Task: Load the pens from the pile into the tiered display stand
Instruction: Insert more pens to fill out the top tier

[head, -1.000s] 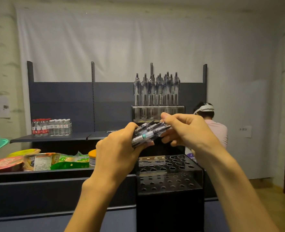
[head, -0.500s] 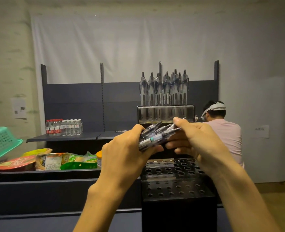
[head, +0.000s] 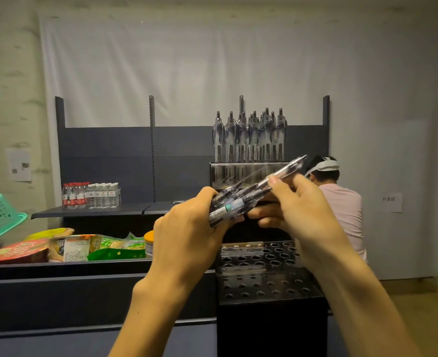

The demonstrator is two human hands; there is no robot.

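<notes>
Partly blurred, one pen [head: 285, 173] is pinched by the right hand [head: 297, 210]; the left hand [head: 189, 228] grips a bundle of pens [head: 228, 207], hiding their lower ends.

From my feed the room is dim and evenly lit, corners darkening toward the edges with wide-angle bending of the walls, the single pen [head: 282, 173] streaked by motion blur, and the black display stand [head: 267, 279] lost in shadow.

Both hands [head: 187, 228] [head: 300, 207] raised, fingers curled
</notes>
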